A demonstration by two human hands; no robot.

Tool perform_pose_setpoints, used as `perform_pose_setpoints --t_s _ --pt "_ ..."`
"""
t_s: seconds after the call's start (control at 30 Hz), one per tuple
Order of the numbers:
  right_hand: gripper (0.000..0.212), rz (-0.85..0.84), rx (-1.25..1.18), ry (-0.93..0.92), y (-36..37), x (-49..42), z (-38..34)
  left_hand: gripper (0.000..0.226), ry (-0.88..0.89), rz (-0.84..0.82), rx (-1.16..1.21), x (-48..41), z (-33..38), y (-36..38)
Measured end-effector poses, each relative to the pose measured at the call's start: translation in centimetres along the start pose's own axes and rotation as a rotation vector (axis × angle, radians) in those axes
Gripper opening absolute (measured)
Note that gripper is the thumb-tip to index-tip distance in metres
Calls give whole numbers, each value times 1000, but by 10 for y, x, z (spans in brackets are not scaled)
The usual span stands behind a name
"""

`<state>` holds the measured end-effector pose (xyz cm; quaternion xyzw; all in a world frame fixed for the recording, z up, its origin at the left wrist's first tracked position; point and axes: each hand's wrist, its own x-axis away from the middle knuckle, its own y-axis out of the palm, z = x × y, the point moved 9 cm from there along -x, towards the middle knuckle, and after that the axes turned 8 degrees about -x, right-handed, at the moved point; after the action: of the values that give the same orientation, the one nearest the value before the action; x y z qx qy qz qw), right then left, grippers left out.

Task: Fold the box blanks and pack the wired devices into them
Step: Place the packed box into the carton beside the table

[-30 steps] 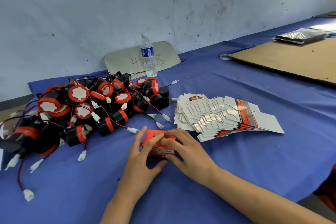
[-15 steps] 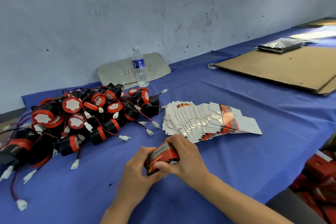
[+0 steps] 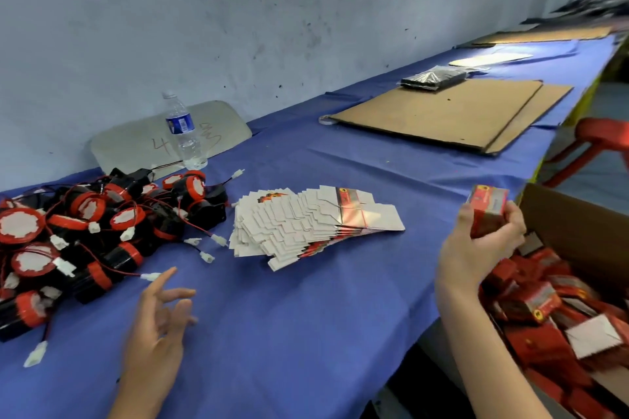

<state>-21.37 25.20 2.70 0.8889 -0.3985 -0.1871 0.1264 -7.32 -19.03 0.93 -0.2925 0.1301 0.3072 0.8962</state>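
A closed red box (image 3: pixel 487 211) is held upright in the right hand (image 3: pixel 476 248), with the thumb on its near side and the fingers (image 3: pixel 510 230) curled round its far side, so the hand is clamped on it. It is kept in the air just above the near corner of an open cardboard carton (image 3: pixel 578 218) that stands beside the table edge, on the outer side of those fingers. Inside the carton, below and beyond the fingers, many finished red boxes (image 3: pixel 531 303) are heaped loosely, some on their sides; one shows a pale flap. It can be judged that this box is folded and filled, though its contents are hidden, and that only its release into the carton is left for this unit.

Much of the task is judged to be outstanding. A fanned stack of flat box blanks (image 3: pixel 306 224) is lying on the blue table (image 3: pixel 306 333), well to the inner side of the right hand and beyond the left fingertips. A large tangled pile of black and red wired devices (image 3: pixel 102 235) is lying just beyond and outward of the left hand (image 3: pixel 160 323), with a white connector near its fingertips.

The left hand is held over the table with its fingers (image 3: pixel 177 296) spread and relaxed; nothing is gripped by it.
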Motion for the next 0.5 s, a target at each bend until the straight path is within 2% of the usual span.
perform_pose_setpoints --t_s 0.07,0.13,0.17,0.23,0.3,0.33,0.4,0.5 --pt "62 -39 185 -2 3 -4 9 47 -12 3 5 -1 -1 -1" --pt "66 -164 298 -34 23 3 13 50 -13 6 9 -2 -3 -2" --pt "68 -269 359 -64 40 10 16 54 -18 8 22 -2 -5 -2" --pt "75 -585 572 -132 84 30 26 58 -29 23 51 -3 -10 -4" --pt "80 -926 786 -142 121 57 49 40 -15 31 39 -2 -10 -4" --pt "80 -1043 843 -121 132 68 60 29 -6 26 28 -2 -10 -4" --pt "71 -1138 892 -97 142 77 74 26 -14 25 37 -1 -10 -4" --pt "50 -1069 834 -151 140 71 72 44 -41 12 37 -2 -12 -1"
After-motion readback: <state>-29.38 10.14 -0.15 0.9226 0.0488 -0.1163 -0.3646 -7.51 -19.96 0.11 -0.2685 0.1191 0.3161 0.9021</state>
